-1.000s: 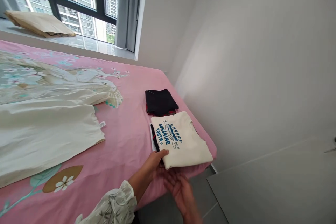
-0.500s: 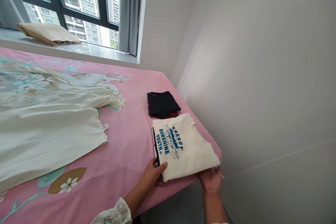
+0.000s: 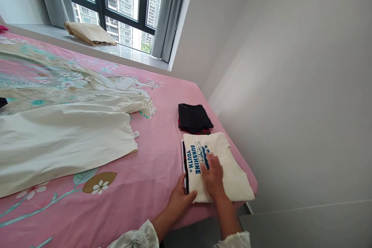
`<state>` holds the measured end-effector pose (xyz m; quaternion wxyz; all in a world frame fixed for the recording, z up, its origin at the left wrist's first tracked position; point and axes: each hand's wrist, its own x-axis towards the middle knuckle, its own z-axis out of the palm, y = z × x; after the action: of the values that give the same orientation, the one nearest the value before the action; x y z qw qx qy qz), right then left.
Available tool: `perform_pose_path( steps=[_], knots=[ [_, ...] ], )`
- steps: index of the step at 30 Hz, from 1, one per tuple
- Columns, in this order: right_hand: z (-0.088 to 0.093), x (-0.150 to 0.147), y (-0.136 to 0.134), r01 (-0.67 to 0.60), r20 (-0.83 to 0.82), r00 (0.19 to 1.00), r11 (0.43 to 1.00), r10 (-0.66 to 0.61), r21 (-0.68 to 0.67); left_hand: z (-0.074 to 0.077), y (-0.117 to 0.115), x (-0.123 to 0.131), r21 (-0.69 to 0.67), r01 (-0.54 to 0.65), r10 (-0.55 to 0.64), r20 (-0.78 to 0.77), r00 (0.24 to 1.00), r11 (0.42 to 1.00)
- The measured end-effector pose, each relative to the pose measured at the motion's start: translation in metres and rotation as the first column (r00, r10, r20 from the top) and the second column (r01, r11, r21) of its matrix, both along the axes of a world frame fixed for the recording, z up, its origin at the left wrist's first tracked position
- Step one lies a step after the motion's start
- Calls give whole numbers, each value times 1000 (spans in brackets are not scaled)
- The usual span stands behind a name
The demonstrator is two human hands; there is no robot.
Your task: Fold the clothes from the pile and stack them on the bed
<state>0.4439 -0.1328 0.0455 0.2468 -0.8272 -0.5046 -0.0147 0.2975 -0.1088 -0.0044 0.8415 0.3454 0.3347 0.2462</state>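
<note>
A folded cream T-shirt [image 3: 235, 178] with blue "SUNSHINE YOUTH" print tops a stack of folded clothes at the bed's corner. Dark and white edges of the lower garments [image 3: 185, 162] peek out along its left side. My left hand [image 3: 178, 199] grips the stack's near-left corner, the thumb on the cream cloth and the fingers at the side, partly hidden. Flat on top of the T-shirt lies my right hand [image 3: 213, 176], fingers stretched out over the print and holding nothing. Just beyond is a folded black garment [image 3: 194, 118] on red plaid cloth [image 3: 203, 132].
A large off-white garment [image 3: 66, 135] with a small tag is spread on the pink floral bedsheet [image 3: 157, 135] at left. A beige folded item [image 3: 90, 33] rests on the windowsill. Right of the bed stands a grey wall [image 3: 305, 104].
My right hand has come from under the T-shirt's near-right edge to lie on top of it. My left hand stays at the near-left corner. The view has shifted left.
</note>
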Motion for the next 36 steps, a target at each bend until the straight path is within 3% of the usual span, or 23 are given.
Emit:
perform_pose_path(
  steps=[2, 4, 9, 15, 18, 20, 22, 24, 26, 27, 29, 31, 33, 36],
  knots=[
    [-7, -1, 10, 20, -3, 1000, 982, -21, -186, -7, 1, -9, 151, 6, 12, -120, 993, 989],
    [-4, 2, 16, 36, -39, 998, 964, -48, -262, -14, -2, -20, 216, 33, 3, -160, 987, 976],
    [8, 0, 37, 72, -2, 997, 981, -74, -180, -18, -25, -53, 228, 58, -31, -120, 992, 972],
    [-18, -13, 50, 96, 87, 993, 957, -75, -274, -7, -49, -111, 255, 197, -136, -238, 962, 947],
    [-21, -22, 42, 155, 157, 980, 957, -118, -247, -1, -42, -150, 394, 149, -9, -337, 941, 907],
    [-27, -38, 35, 182, 214, 967, 962, -137, -203, 3, -26, -181, 557, 56, 185, -366, 912, 829],
    [-43, -66, 26, 93, 242, 969, 984, -54, -151, 7, -1, -217, 736, -22, 423, -365, 829, 677],
    [-67, -106, 14, -103, 212, 969, 986, 130, -132, 10, 29, -258, 868, 35, 637, -391, 664, 496],
    [-93, -151, -2, -285, 109, 948, 950, 299, -126, 12, 59, -302, 893, 226, 774, -451, 444, 390],
    [-104, -173, -10, -302, 55, 950, 948, 308, -96, 13, 72, -322, 863, 329, 808, -485, 334, 382],
    [-118, -210, -25, -304, -27, 953, 952, 303, -33, 15, 96, -359, 777, 465, 827, -542, 151, 424],
    [-120, -236, -36, -290, -55, 956, 957, 289, 0, 18, 117, -384, 723, 493, 808, -586, 67, 483],
    [-116, -250, -44, -293, -59, 954, 956, 293, 19, 25, 135, -397, 716, 471, 775, -624, 99, 516],
    [-109, -260, -55, -278, -76, 956, 959, 282, 62, 43, 147, -394, 753, 330, 714, -652, 256, 569]
  ],
)
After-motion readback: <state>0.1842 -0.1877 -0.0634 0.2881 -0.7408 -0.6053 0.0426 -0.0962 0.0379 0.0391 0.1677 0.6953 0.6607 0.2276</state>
